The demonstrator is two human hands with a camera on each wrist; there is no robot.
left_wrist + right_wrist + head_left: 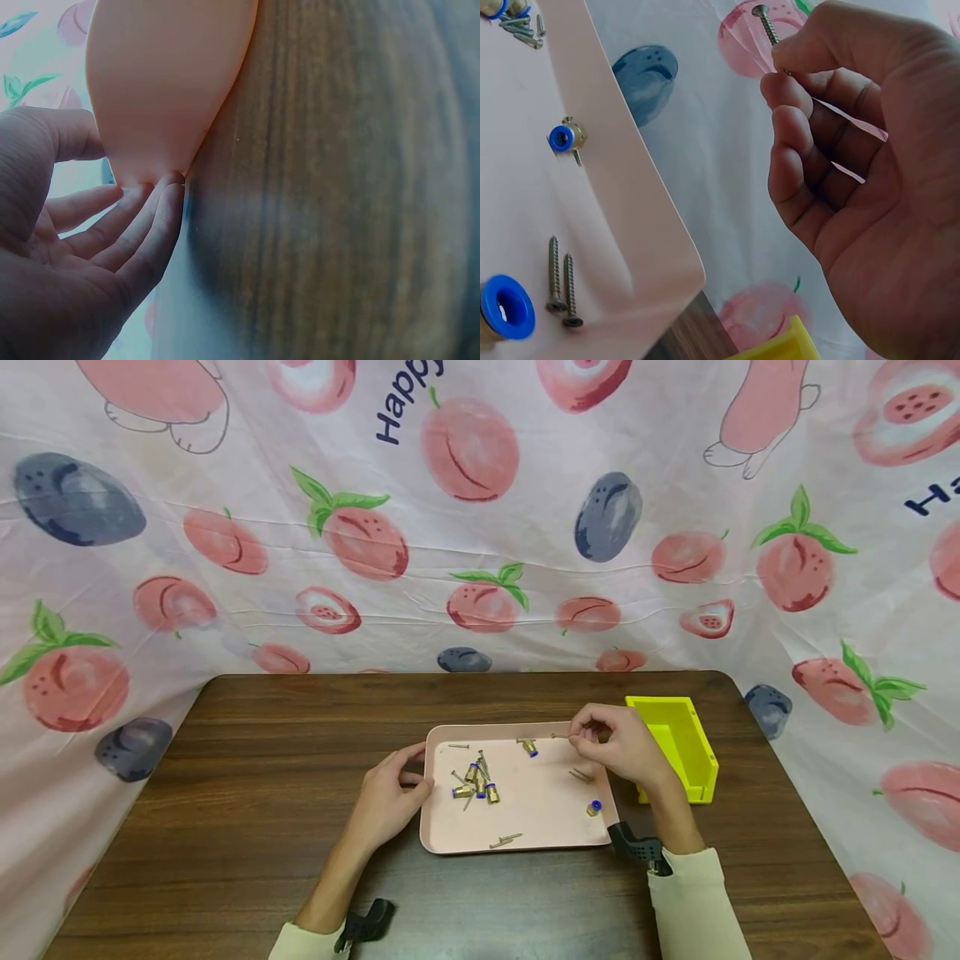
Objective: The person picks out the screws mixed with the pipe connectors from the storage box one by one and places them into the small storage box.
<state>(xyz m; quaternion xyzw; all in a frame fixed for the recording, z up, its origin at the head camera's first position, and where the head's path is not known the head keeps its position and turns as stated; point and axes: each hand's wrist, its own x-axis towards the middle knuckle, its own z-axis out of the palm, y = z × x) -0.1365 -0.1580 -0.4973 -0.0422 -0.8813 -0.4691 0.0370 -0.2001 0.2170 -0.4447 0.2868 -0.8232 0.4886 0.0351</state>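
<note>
Taking the tray (543, 814) as a clock face in the head view, the right hand (621, 745) is holding a screw (768, 25) near one o'clock, its fingers pinching the tip end with the head jutting free. The screw is probably handling light, stiff and sturdy, its threads aiding grip; mid-shank is likely offering surer hold. At nine o'clock, the left hand (388, 800) is lightly gripping the tray's edge, fingers bent.

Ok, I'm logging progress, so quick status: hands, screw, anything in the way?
Right hand pinching a screw, its head exposed. Left hand holding the tray's left edge. Nothing visibly blocking either hand.
</note>
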